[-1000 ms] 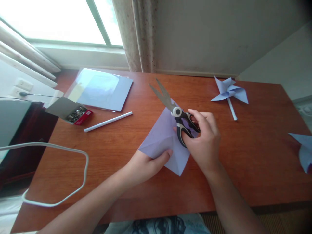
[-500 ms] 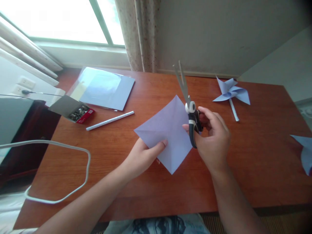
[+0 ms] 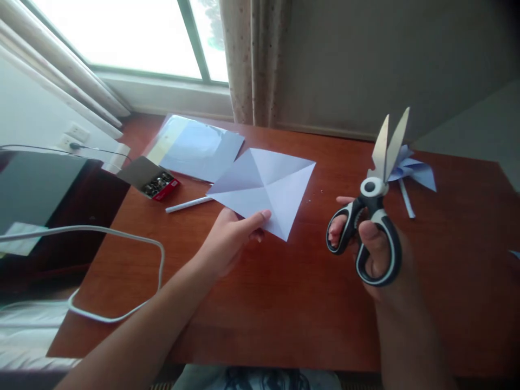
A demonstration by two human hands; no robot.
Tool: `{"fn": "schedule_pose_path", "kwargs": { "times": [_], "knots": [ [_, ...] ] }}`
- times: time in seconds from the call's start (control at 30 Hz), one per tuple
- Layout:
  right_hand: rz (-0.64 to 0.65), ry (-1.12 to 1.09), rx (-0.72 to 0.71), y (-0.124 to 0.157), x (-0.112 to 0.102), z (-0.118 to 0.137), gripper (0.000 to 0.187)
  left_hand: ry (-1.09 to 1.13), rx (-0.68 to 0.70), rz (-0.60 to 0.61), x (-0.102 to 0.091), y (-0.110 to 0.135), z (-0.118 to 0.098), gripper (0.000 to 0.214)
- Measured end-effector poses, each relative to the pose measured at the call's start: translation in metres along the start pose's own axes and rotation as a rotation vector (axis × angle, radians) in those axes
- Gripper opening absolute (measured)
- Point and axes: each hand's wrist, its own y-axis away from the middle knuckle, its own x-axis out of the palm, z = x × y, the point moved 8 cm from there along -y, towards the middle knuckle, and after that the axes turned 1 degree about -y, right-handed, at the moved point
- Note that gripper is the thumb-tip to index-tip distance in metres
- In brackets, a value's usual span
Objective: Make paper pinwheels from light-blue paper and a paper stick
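A square sheet of pale lilac paper (image 3: 280, 187), creased along its diagonals, is pinched at its near edge by my left hand (image 3: 235, 235), thumb on top. The sheet is held above the table, and its left corner hides part of a rolled white paper stick (image 3: 187, 204). My right hand (image 3: 377, 249) has thumb and fingers through the handle loops of black-and-white scissors (image 3: 371, 187). Their blades are parted and point away from me, apart from the paper. Behind the blades lies a paper pinwheel (image 3: 418, 172) on a stick, partly covered.
On the wooden table (image 3: 284, 314), a clear sleeve of paper sheets (image 3: 195, 146) lies at the back left. An open red box of small metal pieces (image 3: 162, 187) stands near it. A white cable (image 3: 160, 254) loops over the left edge. Tiny scraps (image 3: 314, 197) dot the middle.
The scissors have moved right, away from the paper, and turned with their loops toward me. The paper has turned and moved farther back in my left hand. The camera view has shifted too.
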Motion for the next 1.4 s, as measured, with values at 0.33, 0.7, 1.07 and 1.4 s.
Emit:
{"fn": "schedule_pose_path", "kwargs": {
  "times": [0.33,0.7,1.07,1.4],
  "knots": [
    [0.094,0.043,0.112,0.003,0.018,-0.018,0.023,-0.141,0.004,0.077,0.000,-0.003,-0.007,0.026],
    [-0.099,0.022,0.061,0.000,0.009,-0.019,0.018,-0.139,-0.165,0.275,0.023,0.011,0.013,0.033],
    [-0.057,-0.101,0.093,-0.002,0.009,-0.022,0.019,0.031,-0.119,0.163,0.017,0.010,0.008,0.035],
    [-0.074,-0.116,0.143,0.000,0.009,-0.025,0.031,0.109,-0.130,0.086,0.015,0.010,0.008,0.038]
  ]
}}
